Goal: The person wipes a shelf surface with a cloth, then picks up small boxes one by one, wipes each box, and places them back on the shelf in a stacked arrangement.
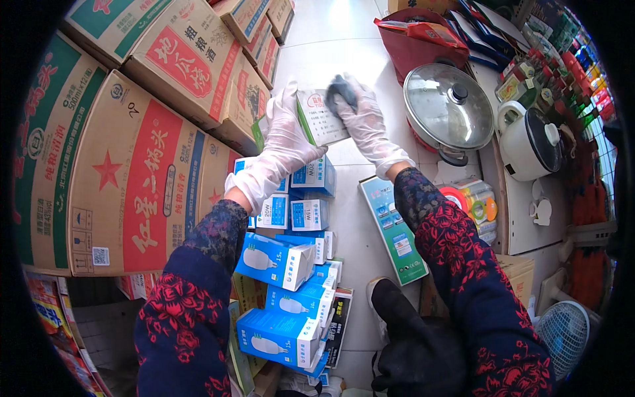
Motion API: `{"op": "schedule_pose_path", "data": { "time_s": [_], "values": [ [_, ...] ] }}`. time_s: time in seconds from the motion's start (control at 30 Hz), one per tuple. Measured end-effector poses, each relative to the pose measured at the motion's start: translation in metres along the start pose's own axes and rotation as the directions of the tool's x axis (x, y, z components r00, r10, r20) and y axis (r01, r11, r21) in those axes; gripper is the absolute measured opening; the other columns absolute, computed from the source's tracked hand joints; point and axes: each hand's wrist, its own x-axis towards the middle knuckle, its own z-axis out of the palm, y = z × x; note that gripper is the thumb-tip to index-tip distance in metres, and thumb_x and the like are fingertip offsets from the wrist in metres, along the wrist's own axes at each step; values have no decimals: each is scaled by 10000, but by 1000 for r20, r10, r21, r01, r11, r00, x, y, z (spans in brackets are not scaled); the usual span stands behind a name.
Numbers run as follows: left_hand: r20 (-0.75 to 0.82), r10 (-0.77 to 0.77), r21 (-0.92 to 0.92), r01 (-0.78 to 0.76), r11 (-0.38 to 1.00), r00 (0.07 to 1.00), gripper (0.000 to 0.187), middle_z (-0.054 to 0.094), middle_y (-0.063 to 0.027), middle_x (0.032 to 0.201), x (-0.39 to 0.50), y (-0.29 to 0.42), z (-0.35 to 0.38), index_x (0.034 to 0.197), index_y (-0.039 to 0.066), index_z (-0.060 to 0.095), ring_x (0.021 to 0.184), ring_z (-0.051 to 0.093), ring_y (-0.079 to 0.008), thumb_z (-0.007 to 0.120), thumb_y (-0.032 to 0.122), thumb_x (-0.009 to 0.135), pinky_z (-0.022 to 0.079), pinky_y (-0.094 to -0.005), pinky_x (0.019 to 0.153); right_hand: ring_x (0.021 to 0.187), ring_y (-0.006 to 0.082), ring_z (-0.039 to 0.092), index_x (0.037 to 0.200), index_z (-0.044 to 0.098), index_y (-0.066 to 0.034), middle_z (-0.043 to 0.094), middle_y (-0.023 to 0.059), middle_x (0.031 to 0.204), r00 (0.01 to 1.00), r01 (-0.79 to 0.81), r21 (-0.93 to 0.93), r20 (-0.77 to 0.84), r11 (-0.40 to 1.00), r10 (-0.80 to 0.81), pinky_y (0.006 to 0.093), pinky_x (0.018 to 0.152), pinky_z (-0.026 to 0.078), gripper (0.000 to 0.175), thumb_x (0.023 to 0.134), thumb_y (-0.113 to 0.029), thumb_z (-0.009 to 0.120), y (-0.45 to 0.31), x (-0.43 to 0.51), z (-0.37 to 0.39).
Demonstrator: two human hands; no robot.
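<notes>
A green-and-white cardboard box [322, 124] with printed writing is held up in my left hand [280, 141], which wears a thin whitish glove. My right hand [364, 119], gloved the same way, grips a dark wadded cloth [342, 95] against the right part of the box's printed face. Cloth and fingers are slightly blurred. Below my left hand, several blue-and-white light bulb boxes [275, 260] are stacked in a column, partly covered by my left forearm. A long teal-green box [394, 231] lies on the floor under my right forearm.
Large liquor cartons [131, 173] are piled on the left. To the right are a glass-lidded pan [449, 106], a white electric pot [526, 144], a red bag [416, 47], rolls of tape [469, 203] and shelved bottles [540, 79]. A fan [563, 337] stands at lower right.
</notes>
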Motion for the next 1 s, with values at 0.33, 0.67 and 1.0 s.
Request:
{"op": "schedule_pose_path", "data": {
  "time_s": [0.33,0.67,1.0],
  "values": [
    [-10,-74,176,75,982,997,1184,410,-173,1395,-4,-12,-18,1521,70,234,1297,415,-344,903,415,607,344,-445,1141,1229,429,500,1360,545,-123,454,285,1366,987,125,-232,-71,965,-145,440,1047,432,616,806,-289,756,-57,-2,-28],
    [28,-81,-650,80,755,996,1020,414,-173,1424,-11,13,-11,1468,83,289,1310,437,-330,796,546,714,354,-467,1118,1231,390,538,1236,655,-196,523,216,1355,918,377,166,68,911,-392,439,1042,451,355,885,-140,652,-83,-1,-5],
    [0,66,25,-66,998,998,1220,393,-228,1397,-28,15,-37,1493,29,247,1297,400,-390,924,301,515,328,-452,1126,1177,390,547,1263,616,-82,513,250,1283,1000,27,-89,10,996,-26,407,1006,475,353,926,-185,637,-28,-2,-15]
  ]
}}
